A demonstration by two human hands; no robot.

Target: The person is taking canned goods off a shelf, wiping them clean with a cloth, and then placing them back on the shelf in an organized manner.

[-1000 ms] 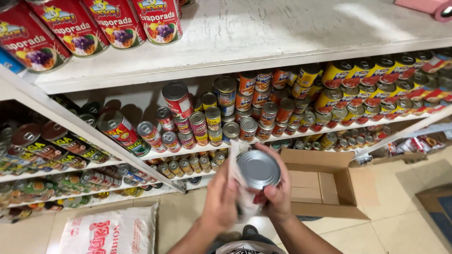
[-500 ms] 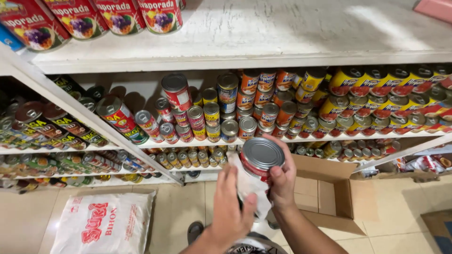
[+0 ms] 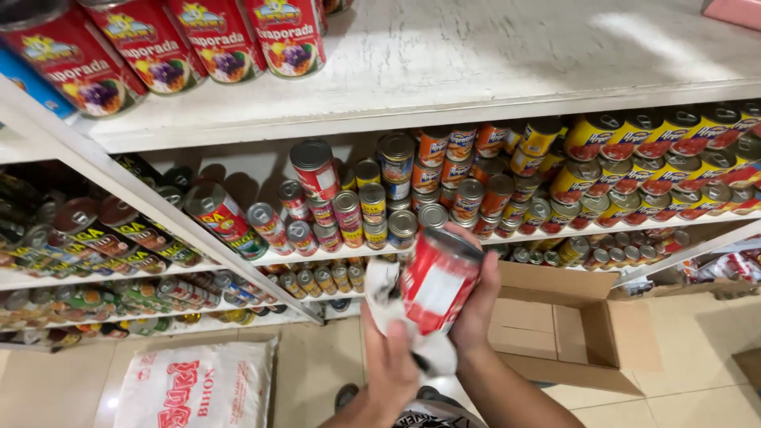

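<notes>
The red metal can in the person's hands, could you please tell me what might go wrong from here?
The red metal can is tilted and gripped by the right hand alone, so it might slip. The left hand works a white cloth against it, which could push it loose. The stacked cans close ahead could be knocked over.

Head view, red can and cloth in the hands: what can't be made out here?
- Red can: motion-blurred; its far side is covered by the right hand.
- White cloth: partly hidden under the left hand and behind the can.
- Cardboard box: contents hidden by its flaps and the right forearm.
- White sack: cut off by the bottom edge.
- Lowest-shelf cans: too small to tell.
</notes>
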